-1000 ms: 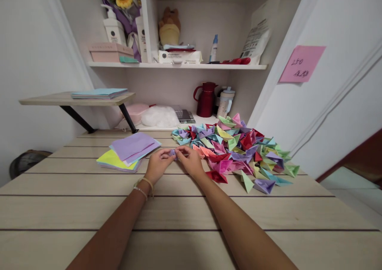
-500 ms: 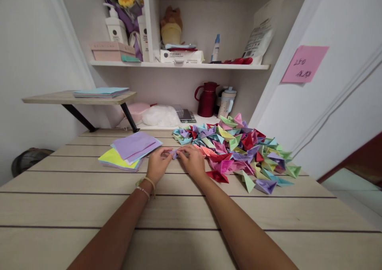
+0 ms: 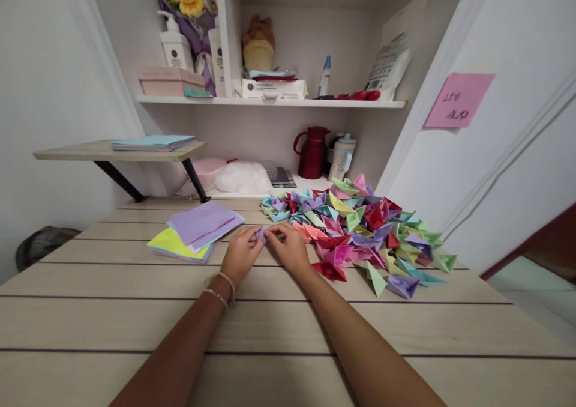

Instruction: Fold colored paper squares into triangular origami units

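Note:
Between my fingertips is a small folded piece of purple paper [image 3: 261, 233], mostly covered by the fingers. My left hand [image 3: 243, 252] pinches its left side, and my right hand [image 3: 288, 246] grips the right side. Both hands are closed just above the wooden table [image 3: 279, 323]. To the right of my right hand spreads a heap of folded paper boats [image 3: 360, 227] in red, pink, purple, green, yellow and blue. Left of my left hand lies a stack of paper sheets [image 3: 202, 222], purple on top, with yellow sheets [image 3: 173, 242] beneath.
A small raised shelf [image 3: 90, 150] on black legs stands at the back left, bearing more paper sheets [image 3: 153, 143]. Behind the table are a red jug [image 3: 314, 153], a light tumbler [image 3: 342, 158] and a clear plastic bag [image 3: 243, 177]. A pink note [image 3: 459, 100] is on the right wall.
The fingers have shifted slightly on the purple paper, with the left hand turned a little inward. The whole view has tilted slightly; the other things stay in place.

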The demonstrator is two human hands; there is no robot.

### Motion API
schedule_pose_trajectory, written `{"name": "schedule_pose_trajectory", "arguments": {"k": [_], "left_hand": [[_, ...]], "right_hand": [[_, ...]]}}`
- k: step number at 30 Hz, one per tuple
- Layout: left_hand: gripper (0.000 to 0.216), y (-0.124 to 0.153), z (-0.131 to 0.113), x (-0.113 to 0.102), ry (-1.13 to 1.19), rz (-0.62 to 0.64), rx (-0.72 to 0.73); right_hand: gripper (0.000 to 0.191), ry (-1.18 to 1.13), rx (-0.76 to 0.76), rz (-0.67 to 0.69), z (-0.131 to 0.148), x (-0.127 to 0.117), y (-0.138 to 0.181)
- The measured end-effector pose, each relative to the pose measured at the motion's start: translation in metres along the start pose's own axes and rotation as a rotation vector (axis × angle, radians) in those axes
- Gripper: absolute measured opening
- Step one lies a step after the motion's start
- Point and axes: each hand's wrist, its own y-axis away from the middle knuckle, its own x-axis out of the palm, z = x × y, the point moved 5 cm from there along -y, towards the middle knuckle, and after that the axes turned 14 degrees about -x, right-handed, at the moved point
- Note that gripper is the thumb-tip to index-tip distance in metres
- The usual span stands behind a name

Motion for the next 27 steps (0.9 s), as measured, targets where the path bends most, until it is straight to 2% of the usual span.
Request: {"name": "schedule_pose_trajectory", "arguments": {"k": [7,12,16,19,22,27], "left_hand": [[0.022,0.001,-0.007,-0.003,-0.027,-0.023,0.037],[0.026,-0.001,-0.002,-0.006,0.099,-0.070,-0.068],[0.038,-0.008,0.009,-0.004,0.294,-0.010,-0.198],[0.044,-0.011,0.017,0.002,0.463,0.111,-0.317],[0.046,-0.011,0.021,0.007,0.493,0.219,-0.379],[0.042,-0.011,0.024,0.006,0.493,0.182,-0.407]], "right_hand": [[0.013,0.020,0.007,0.000,0.000,0.000,0.000],[0.009,0.041,-0.035,0.010,0.004,0.001,0.000],[0.011,-0.061,0.038,-0.051,-0.004,0.000,0.000],[0.016,-0.198,0.164,-0.138,-0.015,-0.003,0.001],[0.018,-0.305,0.203,-0.167,-0.019,-0.002,0.001],[0.018,-0.334,0.152,-0.108,-0.014,0.001,0.001]]}}
